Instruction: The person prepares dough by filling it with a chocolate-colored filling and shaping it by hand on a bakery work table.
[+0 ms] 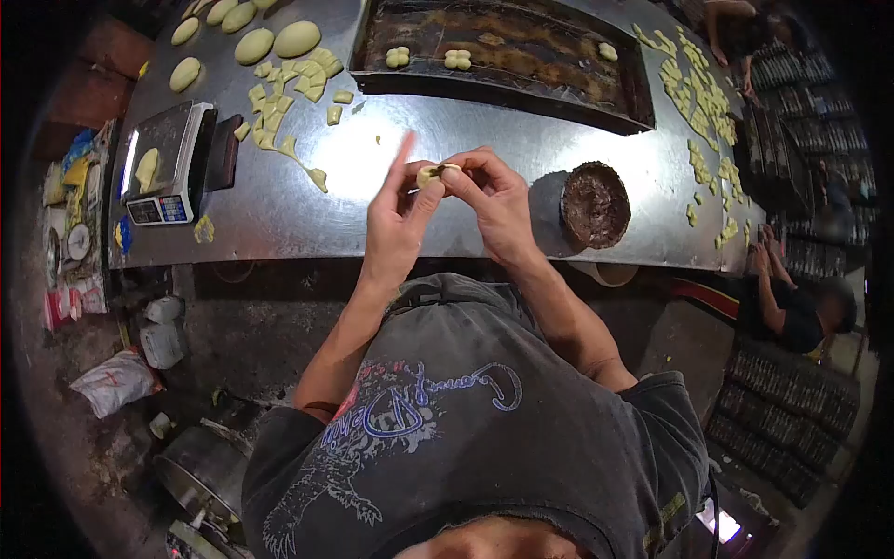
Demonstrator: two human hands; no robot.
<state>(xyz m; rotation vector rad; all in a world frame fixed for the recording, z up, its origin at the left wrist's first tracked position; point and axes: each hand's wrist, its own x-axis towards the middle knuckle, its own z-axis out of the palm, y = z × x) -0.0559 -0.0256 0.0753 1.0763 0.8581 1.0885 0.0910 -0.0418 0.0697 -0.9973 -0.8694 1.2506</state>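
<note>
Between my two hands, above the metal table near its front edge, is a small piece of pale dough [427, 175] with dark filling showing at its opening. My left hand [397, 216] pinches the dough from the left, its index finger raised and blurred. On the other side, my right hand [496, 201] presses its thumb and fingers on the dough at the filling. Right of my hands stands a round bowl [596, 240] coated with dark brown paste. Small cut dough pieces [272, 110] lie on the table to the left.
A dark rectangular tray [521, 107] with a few dough clusters sits at the back. A digital scale [159, 211] with dough on it stands left, near large dough balls [296, 39]. Many dough bits [691, 93] cover the right side. Other people [792, 303] are at the right.
</note>
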